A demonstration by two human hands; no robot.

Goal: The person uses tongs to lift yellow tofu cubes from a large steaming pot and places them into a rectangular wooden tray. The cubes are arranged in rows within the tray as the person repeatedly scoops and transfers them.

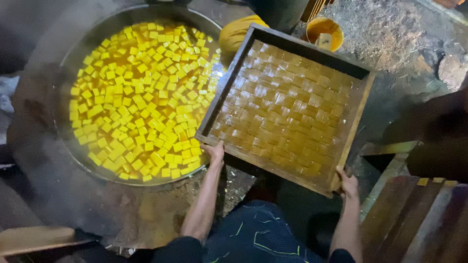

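Observation:
I hold a square wooden tray (352, 127) lined with rows of brownish-yellow square blocks (282, 107). My left hand (214, 152) grips the tray's near left corner. My right hand (347, 183) grips its near right corner. The tray's left side reaches over the rim of a large round metal pan (68, 53). That pan is full of yellow liquid with several bright yellow cubes (139, 97) floating in it, and steam rises around it.
A yellow bucket (324, 33) with a light object inside stands beyond the tray. A yellow cloth-like lump (236, 33) lies by the tray's far corner. Wooden planks (419, 219) are at the right, and a wooden board (34, 239) at the lower left.

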